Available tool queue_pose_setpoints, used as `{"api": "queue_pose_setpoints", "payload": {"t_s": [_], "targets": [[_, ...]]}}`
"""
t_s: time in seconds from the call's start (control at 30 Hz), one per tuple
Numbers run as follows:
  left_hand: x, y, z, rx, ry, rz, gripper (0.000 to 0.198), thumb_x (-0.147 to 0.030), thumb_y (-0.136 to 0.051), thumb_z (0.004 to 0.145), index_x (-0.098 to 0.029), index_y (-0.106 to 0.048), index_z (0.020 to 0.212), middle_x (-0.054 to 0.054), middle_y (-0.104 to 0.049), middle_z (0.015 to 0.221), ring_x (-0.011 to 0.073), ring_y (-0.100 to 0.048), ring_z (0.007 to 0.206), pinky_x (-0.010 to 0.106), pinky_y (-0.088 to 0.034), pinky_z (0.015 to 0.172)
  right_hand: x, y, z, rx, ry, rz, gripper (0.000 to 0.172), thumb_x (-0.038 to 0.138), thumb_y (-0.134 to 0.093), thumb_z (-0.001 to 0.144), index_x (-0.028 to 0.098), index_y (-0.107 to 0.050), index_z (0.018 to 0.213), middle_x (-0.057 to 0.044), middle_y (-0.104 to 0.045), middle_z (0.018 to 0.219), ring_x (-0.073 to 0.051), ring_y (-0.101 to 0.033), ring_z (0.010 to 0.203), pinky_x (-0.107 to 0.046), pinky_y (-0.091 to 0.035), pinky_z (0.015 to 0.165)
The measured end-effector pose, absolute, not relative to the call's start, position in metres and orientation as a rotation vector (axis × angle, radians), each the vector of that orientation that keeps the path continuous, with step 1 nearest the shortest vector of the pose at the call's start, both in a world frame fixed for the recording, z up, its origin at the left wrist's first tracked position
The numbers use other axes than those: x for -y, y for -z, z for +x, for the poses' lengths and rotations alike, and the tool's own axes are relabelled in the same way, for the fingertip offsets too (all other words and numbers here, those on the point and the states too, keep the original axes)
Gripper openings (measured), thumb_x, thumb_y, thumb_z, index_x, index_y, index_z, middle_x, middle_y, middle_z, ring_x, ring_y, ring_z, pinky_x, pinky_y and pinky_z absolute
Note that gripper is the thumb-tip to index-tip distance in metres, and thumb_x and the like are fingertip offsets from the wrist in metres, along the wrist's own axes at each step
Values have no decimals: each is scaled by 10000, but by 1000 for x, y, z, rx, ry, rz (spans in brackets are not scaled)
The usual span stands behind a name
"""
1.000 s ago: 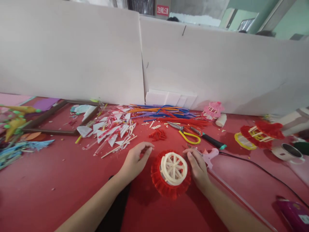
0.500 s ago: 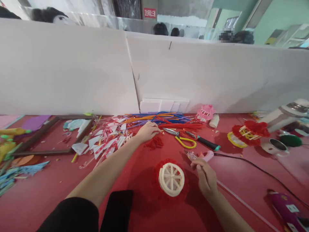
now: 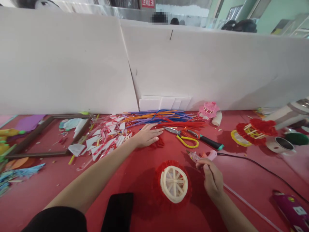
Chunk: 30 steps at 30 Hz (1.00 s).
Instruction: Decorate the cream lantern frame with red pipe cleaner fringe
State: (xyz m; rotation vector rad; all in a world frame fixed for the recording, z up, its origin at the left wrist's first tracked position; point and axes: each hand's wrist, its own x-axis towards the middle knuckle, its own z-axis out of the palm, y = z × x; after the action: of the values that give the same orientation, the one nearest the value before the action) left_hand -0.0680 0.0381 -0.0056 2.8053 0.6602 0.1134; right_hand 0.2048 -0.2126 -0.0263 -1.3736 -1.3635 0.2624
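My left hand point(image 3: 147, 136) lies flat with its fingers spread, partly over a small heap of red pieces point(image 3: 158, 142), below a bundle of coloured pipe cleaners point(image 3: 154, 117). Fingers curled, my right hand point(image 3: 212, 177) is at the pink glue gun point(image 3: 193, 156), its fingertips against the gun's near side; what they pinch is too small to make out. Between my forearms stands a round red fringed piece point(image 3: 158, 183) with a cream spoked wheel point(image 3: 174, 183) on top. Yellow-handled scissors point(image 3: 187, 141) and a black-handled tool point(image 3: 209, 142) rest beyond the glue gun.
Red-white scraps point(image 3: 108, 138) and a brown frame point(image 3: 41, 154) spread at left. A black phone point(image 3: 118, 211) lies near the front. At right are a red lantern point(image 3: 257, 132), a metal cup point(image 3: 280, 145) and a purple item point(image 3: 291, 207). A white partition point(image 3: 193, 64) stands behind.
My left hand has opened out, its fingers spreading over the red heap. The view has shifted slightly. My right hand keeps its place at the glue gun.
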Motion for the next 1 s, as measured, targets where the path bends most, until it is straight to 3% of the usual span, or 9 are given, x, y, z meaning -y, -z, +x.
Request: {"api": "queue_pose_setpoints", "payload": {"t_s": [0.33, 0.47, 0.57, 0.63, 0.77, 0.9, 1.0], "targets": [[-30, -2, -113, -900, -10, 2873, 561, -473, -239, 1053, -316, -392, 1569, -20, -411, 1632, 321, -267, 1543, 555, -194, 1254, 214, 28, 211, 1360, -195, -1450, 279, 302, -389, 1042, 234, -647, 961, -9, -711, 789, -162, -675, 689, -290, -556, 640], [-20, -7, -129, -1097, -5, 2904, 621, -521, -363, 1019, -234, -412, 1567, 71, -387, 1645, 364, -258, 1552, 605, -131, 1262, 214, 30, 224, 1426, -148, -1511, 270, 298, -387, 1032, 232, -644, 983, -24, -726, 811, -179, -683, 708, -303, -557, 646], [-10, -11, -135, -1248, -43, 2905, 686, -546, -374, 1014, -166, -366, 1586, 145, -270, 1686, 396, -202, 1570, 645, -50, 1258, 209, 27, 245, 1514, -126, -1591, 204, 284, -476, 985, 225, -657, 1060, -57, -745, 915, -210, -703, 826, -341, -574, 742], [-3, -12, -136, -1257, -32, 2907, 659, -551, -365, 1019, -225, -357, 1592, 98, -264, 1695, 379, -183, 1580, 644, -43, 1261, 205, 26, 262, 1592, -125, -1640, 247, 250, -518, 936, 218, -666, 1130, -89, -748, 1025, -240, -700, 941, -391, -575, 836], [7, -13, -135, -1180, 23, 2906, 525, -513, -369, 1029, -359, -460, 1523, -15, -435, 1621, 308, -253, 1570, 612, -89, 1278, 199, 30, 293, 1805, -165, -1655, 416, 130, -465, 810, 230, -726, 1117, -82, -760, 1111, -247, -690, 1061, -452, -554, 968], [11, -18, -130, -1295, -72, 2870, 544, -483, -354, 1038, -251, -494, 1510, 92, -412, 1630, 370, -235, 1568, 702, -35, 1244, 200, 38, 317, 1922, -156, -1649, 437, 108, -434, 770, 237, -756, 1035, -68, -776, 1065, -234, -704, 1037, -458, -564, 970], [19, -19, -117, -1302, -124, 2838, 594, -501, -399, 1028, -215, -433, 1547, 129, -362, 1653, 386, -223, 1571, 695, -99, 1246, 204, 39, 335, 1942, -119, -1678, 410, 122, -445, 762, 233, -756, 1006, -70, -781, 1044, -245, -708, 1022, -467, -567, 959]]}}
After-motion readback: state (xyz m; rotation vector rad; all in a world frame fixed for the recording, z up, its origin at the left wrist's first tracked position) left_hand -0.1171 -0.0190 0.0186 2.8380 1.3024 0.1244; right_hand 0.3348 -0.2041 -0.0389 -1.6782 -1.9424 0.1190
